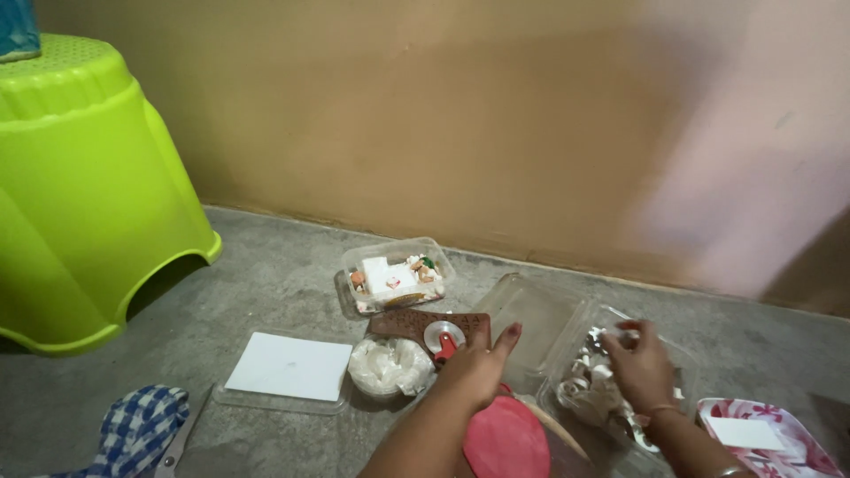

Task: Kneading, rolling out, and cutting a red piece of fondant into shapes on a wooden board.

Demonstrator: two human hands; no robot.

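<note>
My right hand [639, 365] reaches into a clear plastic box [673, 354] full of small silvery-white pieces [584, 381], fingers curled around some of them. My left hand [478, 367] rests on the edge of that box's open clear lid [531, 310], thumb up. Just left of it lies a small red-handled roller cutter [443, 339] on a brown mould strip [412, 322]. A pink round board [506, 438] sits under my left wrist.
A lime green plastic stool [80, 186] stands at left. A clear box of small coloured bits [397, 275] sits by the wall. A round tub of white lumps [390, 366], a white sheet on a clear lid [289, 366], a checked cloth [137, 429] and a floral tray [779, 443] lie on the concrete floor.
</note>
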